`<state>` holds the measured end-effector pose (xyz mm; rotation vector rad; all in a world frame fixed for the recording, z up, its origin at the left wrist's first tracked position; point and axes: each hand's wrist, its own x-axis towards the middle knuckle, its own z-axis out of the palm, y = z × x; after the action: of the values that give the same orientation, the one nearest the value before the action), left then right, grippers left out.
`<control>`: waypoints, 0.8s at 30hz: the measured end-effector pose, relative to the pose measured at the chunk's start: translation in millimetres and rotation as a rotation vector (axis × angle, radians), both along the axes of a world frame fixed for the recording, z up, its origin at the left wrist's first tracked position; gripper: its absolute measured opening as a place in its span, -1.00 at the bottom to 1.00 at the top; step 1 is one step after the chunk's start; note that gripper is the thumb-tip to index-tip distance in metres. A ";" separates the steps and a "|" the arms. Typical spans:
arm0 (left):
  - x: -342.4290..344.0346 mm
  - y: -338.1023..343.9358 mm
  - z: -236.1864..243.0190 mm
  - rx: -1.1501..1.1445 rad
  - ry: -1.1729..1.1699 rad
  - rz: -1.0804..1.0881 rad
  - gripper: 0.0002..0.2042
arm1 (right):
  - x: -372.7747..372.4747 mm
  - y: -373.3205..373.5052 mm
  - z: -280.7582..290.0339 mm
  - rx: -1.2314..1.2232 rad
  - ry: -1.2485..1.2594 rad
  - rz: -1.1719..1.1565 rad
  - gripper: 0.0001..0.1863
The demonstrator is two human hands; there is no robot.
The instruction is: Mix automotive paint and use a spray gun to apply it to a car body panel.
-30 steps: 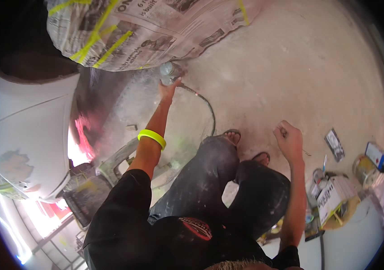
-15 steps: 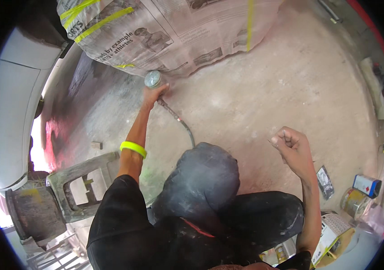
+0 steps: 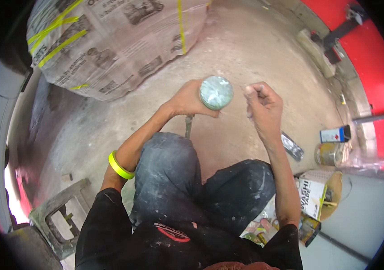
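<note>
My left hand (image 3: 191, 100) is closed around a spray gun, whose round cup (image 3: 216, 92) with a smeared pale-teal top faces up. The cup hides most of the gun. Below the hand a short length of hose (image 3: 189, 126) shows above my knee. To the right of the cup, and apart from it, my right hand (image 3: 266, 105) is raised with thumb and fingers pinched together. Whether anything small sits in that pinch cannot be made out. A newspaper-covered panel (image 3: 124, 49), held with yellow-green tape, stands at the far left.
A grey, worn step stool (image 3: 43, 220) stands at the lower left beside a dark bucket (image 3: 30, 247). On the right are a blue-and-white can (image 3: 333, 135), a metal tin (image 3: 327, 155), a flat dark packet (image 3: 292, 146) and a tape box (image 3: 311, 193). A red wall (image 3: 381, 85) rises beyond.
My left hand has drawn the spray gun back from the papered panel, rightward toward my right hand. The right hand has risen slightly, still pinched. The whole view has swung to the right.
</note>
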<state>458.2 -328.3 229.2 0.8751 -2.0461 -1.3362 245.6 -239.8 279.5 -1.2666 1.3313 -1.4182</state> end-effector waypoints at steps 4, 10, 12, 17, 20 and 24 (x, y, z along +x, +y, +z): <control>-31.1 21.8 10.8 0.084 0.082 -0.127 -0.24 | -10.0 9.4 -4.3 -0.019 0.113 0.035 -0.80; -33.3 34.1 12.4 0.016 0.049 -0.106 -0.25 | -13.1 16.8 -4.7 -0.194 0.324 0.041 -0.83; -29.6 38.2 15.4 0.011 0.039 -0.101 -0.24 | -9.8 18.3 -3.6 -0.199 0.283 0.072 -0.86; -17.7 44.3 17.6 -0.056 0.006 0.002 -0.28 | -8.9 23.7 0.3 -0.128 0.278 0.147 -0.88; -15.1 45.6 15.1 -0.161 -0.083 0.079 -0.27 | -12.5 24.1 5.1 -0.031 0.308 0.214 -0.86; -13.5 46.1 6.8 -0.339 -0.172 0.179 -0.26 | -15.2 22.1 1.8 0.120 0.296 0.279 -0.82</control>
<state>444.7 -282.2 236.0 1.0158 -2.1791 -0.8120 230.4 -217.7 281.3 -1.5553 1.3452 -0.9721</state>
